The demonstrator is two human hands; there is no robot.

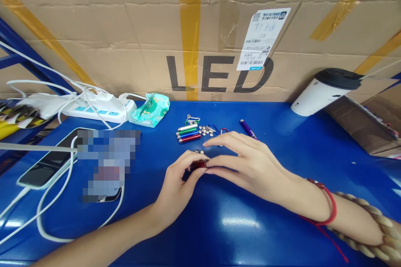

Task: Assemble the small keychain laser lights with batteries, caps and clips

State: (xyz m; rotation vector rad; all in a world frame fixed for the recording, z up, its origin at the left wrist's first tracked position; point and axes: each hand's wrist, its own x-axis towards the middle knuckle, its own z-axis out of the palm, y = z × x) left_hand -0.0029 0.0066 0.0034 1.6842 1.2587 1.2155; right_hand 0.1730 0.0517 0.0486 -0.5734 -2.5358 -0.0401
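My left hand is closed around a small dark red metal tube, like a mini torch body. The fingertips of my right hand pinch the tube's right end, with one finger raised clear of it. Whatever lies between those fingertips is too small to make out. Just beyond the hands lie several similar tubes: a red tube, a blue tube, a green tube and a silver tube. Beside them is a cluster of small silver discs, resembling button cells.
A purple pen-like tube and a blue carabiner lie behind my right hand. At left are a phone, cables, a power strip and a tissue pack. A lidded cup stands right, before a large carton.
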